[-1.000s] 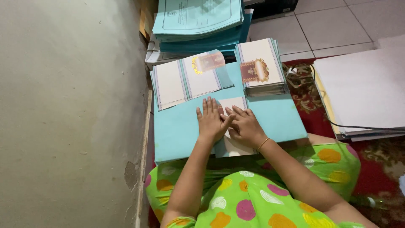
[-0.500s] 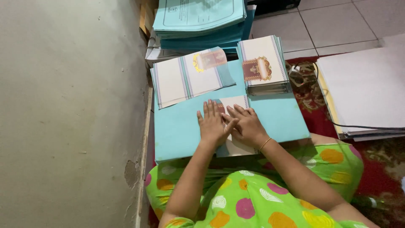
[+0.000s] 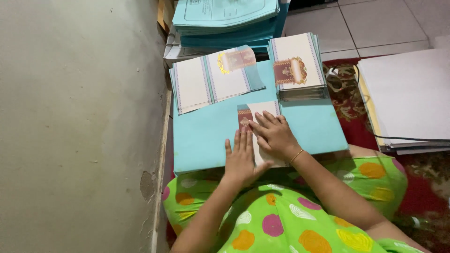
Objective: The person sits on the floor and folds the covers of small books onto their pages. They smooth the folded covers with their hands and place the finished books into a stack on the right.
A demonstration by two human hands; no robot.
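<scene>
My left hand [image 3: 242, 159] lies flat, fingers together, on a cream card [image 3: 260, 111] with a maroon band along one edge. My right hand [image 3: 274, 134] presses on the same card just beside it, fingers spread, a thin gold bracelet at the wrist. The card rests on a light blue board [image 3: 206, 136] across my lap. At the far side of the board lie a fanned stack of unfolded cream cards [image 3: 213, 77] and a neat stack of folded cards [image 3: 296, 65] with a maroon and gold emblem.
A grey wall [image 3: 79, 126] runs along the left. Stacks of blue-green paper sheets [image 3: 225, 18] stand beyond the board. White boards [image 3: 408, 98] lie piled on the right on a red patterned carpet [image 3: 422, 187]. Pale floor tiles [image 3: 375, 23] show at the top right.
My left hand has slid back toward me along the card, baring its maroon band. My right hand stays pressed on the card.
</scene>
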